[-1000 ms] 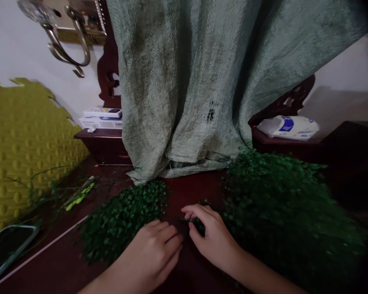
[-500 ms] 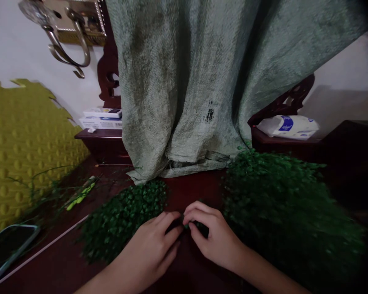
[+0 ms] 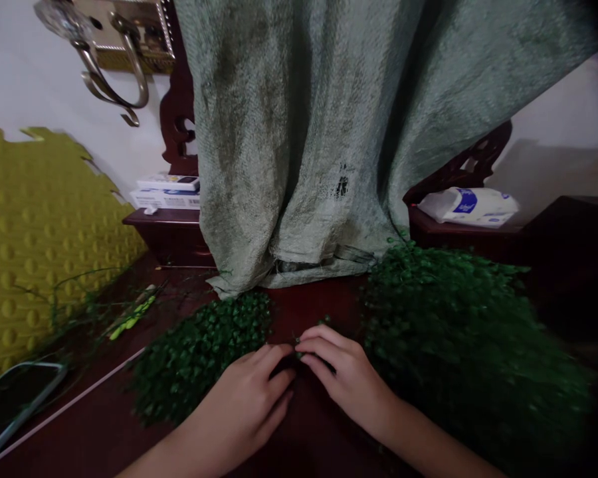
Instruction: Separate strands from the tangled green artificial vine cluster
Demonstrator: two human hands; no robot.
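The right hand [image 3: 351, 368] has its thumb and fingertips drawn together on a small green sprig [image 3: 298, 341], which sits between the two hands, above the dark red table [image 3: 319, 302]. The left hand [image 3: 249, 393] is curled, its fingertips just beside the sprig; whether they grip it I cannot tell. Against the left hand's outer side lies a small leafy pile [image 3: 204, 352]; a larger green heap [image 3: 458, 345] lies to the right of the right hand. Beyond both hands hangs a woven sack [image 3: 239, 153], its contents hidden. Beyond the left hand, white boxes [image 3: 167, 198] rest on a wooden ledge [image 3: 179, 222], their insides out of sight. Beyond the right hand lies a white plastic packet [image 3: 488, 209], contents also hidden.
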